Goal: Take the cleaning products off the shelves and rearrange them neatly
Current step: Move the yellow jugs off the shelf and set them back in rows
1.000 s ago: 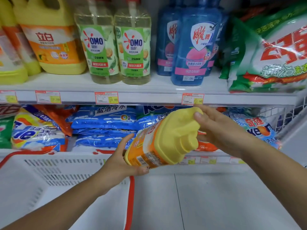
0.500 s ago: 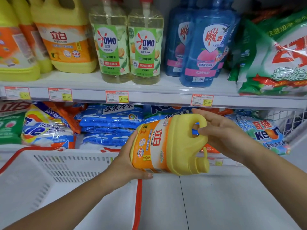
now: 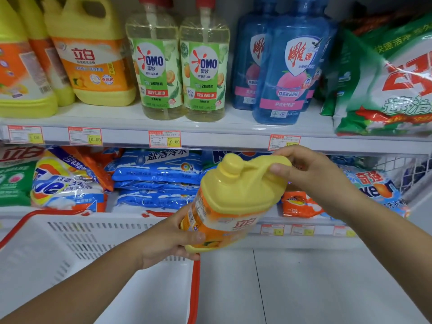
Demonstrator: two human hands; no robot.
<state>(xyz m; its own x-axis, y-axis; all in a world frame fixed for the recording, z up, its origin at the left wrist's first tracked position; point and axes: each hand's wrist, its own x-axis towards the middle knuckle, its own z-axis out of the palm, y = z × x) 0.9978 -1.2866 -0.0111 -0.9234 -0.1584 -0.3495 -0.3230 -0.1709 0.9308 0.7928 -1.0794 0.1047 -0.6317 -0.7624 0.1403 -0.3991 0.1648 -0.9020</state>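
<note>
Head view. Item: yellow detergent jug (image 3: 233,202), orange label, tilted with cap up and away, held in the air before the lower shelf (image 3: 9,215), just right of the white basket (image 3: 70,242). Left hand (image 3: 168,242): fingers curled round the jug's base. Right hand (image 3: 311,176): clasping its handle. Upper shelf (image 3: 121,136): matching yellow jugs (image 3: 93,61) at left, two OMO bottles (image 3: 154,66), blue bottles (image 3: 289,73), green bags (image 3: 385,90) at right.

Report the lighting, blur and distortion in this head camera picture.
Head view: even, soft light with no hard shadows; the held yellow detergent jug is slightly blurred; wide-angle bending tilts the upper shelf edge and stretches the green-and-white detergent bag at right, which shows glare.
</note>
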